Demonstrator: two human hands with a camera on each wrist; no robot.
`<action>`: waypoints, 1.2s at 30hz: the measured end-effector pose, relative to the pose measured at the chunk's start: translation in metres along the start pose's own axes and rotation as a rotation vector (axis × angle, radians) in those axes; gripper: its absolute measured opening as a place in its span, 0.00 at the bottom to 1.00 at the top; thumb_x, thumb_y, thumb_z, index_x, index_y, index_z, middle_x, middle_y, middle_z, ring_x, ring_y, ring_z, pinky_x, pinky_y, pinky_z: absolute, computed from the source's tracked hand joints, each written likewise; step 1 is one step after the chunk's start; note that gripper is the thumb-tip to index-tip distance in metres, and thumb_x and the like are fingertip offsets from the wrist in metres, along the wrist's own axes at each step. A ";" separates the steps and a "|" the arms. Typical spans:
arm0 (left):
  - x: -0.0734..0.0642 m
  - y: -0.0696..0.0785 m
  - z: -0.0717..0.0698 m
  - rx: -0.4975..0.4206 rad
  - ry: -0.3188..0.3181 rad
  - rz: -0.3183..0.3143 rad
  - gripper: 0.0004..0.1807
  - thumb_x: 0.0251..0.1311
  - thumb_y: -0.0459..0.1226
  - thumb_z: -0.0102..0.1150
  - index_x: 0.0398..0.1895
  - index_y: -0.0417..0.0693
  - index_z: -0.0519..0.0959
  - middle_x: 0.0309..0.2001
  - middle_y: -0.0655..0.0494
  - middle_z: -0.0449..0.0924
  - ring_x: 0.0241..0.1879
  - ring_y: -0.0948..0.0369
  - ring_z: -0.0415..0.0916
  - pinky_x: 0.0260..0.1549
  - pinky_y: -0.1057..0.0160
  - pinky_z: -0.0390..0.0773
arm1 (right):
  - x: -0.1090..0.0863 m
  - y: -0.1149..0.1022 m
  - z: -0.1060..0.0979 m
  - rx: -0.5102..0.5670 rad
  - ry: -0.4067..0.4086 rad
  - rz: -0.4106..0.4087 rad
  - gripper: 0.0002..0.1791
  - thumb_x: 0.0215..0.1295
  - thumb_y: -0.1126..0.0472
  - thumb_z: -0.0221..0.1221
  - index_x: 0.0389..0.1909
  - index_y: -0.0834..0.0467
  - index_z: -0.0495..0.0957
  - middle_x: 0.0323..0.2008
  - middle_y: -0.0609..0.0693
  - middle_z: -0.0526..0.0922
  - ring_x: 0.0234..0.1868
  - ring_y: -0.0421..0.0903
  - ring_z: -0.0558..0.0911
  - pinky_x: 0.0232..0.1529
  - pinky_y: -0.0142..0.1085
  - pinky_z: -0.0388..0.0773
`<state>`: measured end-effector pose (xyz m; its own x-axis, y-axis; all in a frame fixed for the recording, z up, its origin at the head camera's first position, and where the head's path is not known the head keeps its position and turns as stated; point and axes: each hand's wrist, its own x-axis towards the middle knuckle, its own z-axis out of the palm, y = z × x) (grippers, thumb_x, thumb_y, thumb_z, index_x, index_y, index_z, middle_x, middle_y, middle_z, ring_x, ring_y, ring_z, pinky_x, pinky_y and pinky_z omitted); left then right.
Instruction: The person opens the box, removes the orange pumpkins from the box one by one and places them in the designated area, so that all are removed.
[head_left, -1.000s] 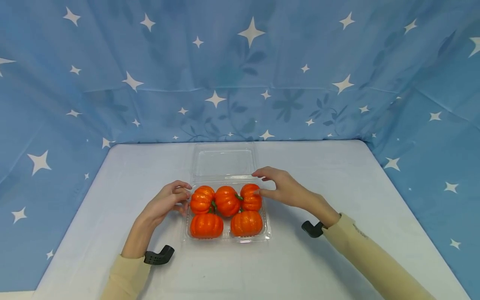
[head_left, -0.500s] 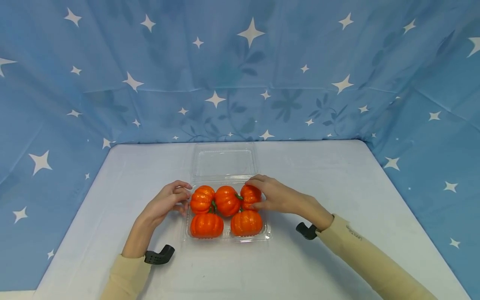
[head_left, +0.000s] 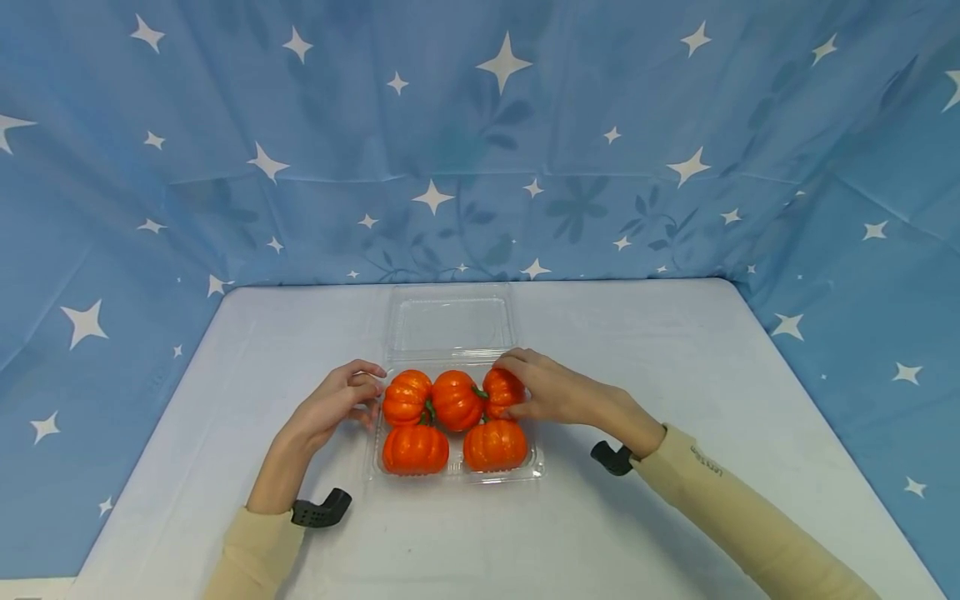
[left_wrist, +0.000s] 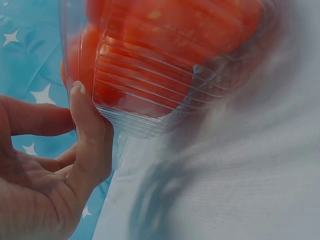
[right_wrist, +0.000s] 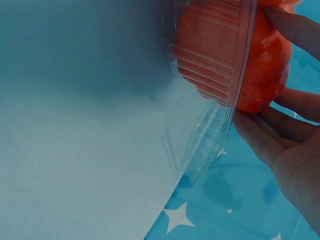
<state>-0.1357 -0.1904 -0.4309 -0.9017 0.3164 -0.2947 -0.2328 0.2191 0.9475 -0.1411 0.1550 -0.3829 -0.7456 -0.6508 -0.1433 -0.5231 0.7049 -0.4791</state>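
Note:
Several small orange pumpkins with green stems fill a clear plastic clamshell box [head_left: 457, 478], three in the back row and two in front. My right hand [head_left: 558, 392] grips the back right pumpkin [head_left: 502, 390], fingers over its far side and thumb on its near side. In the right wrist view this pumpkin [right_wrist: 265, 62] rises above the box rim, between thumb and fingers. My left hand [head_left: 333, 406] is at the box's left side. The left wrist view shows that hand [left_wrist: 65, 165] pinching the box rim between thumb and forefinger.
The box's clear lid [head_left: 452, 325] lies folded back on the white tablecloth [head_left: 637, 333]. A blue curtain with white stars [head_left: 480, 167] stands behind the table and along both sides. Each wrist wears a black camera strap [head_left: 321, 508].
My right hand has come down and left from beside the back right pumpkin to close its fingers around it. The left hand keeps its place at the box's left rim.

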 end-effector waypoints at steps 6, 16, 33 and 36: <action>0.000 0.000 0.000 -0.002 0.001 -0.002 0.21 0.73 0.30 0.46 0.64 0.27 0.63 0.32 0.51 0.77 0.26 0.60 0.74 0.26 0.63 0.84 | 0.000 0.000 0.000 0.020 0.015 0.003 0.30 0.61 0.59 0.73 0.61 0.62 0.73 0.57 0.55 0.78 0.58 0.52 0.78 0.57 0.43 0.84; 0.000 0.001 0.001 -0.001 0.003 -0.003 0.21 0.72 0.30 0.46 0.64 0.27 0.63 0.31 0.52 0.77 0.26 0.60 0.74 0.26 0.63 0.83 | -0.005 -0.001 -0.002 0.016 0.032 0.006 0.35 0.60 0.59 0.74 0.64 0.62 0.69 0.56 0.56 0.79 0.57 0.53 0.79 0.56 0.44 0.84; -0.001 0.001 0.001 -0.010 -0.001 -0.006 0.22 0.73 0.30 0.47 0.64 0.26 0.62 0.34 0.51 0.76 0.26 0.59 0.74 0.25 0.63 0.83 | -0.020 0.011 -0.008 0.141 0.158 -0.061 0.40 0.54 0.56 0.78 0.64 0.61 0.67 0.57 0.53 0.76 0.57 0.51 0.79 0.56 0.43 0.84; -0.001 0.001 0.001 -0.009 0.001 -0.006 0.21 0.72 0.30 0.47 0.64 0.27 0.62 0.33 0.51 0.77 0.26 0.60 0.74 0.25 0.63 0.83 | -0.022 0.013 -0.007 0.127 0.171 -0.074 0.43 0.54 0.55 0.78 0.68 0.62 0.68 0.59 0.54 0.73 0.59 0.52 0.78 0.57 0.43 0.84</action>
<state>-0.1347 -0.1895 -0.4295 -0.9004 0.3144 -0.3006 -0.2418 0.2128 0.9467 -0.1344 0.1807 -0.3800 -0.7718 -0.6346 0.0397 -0.5308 0.6087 -0.5896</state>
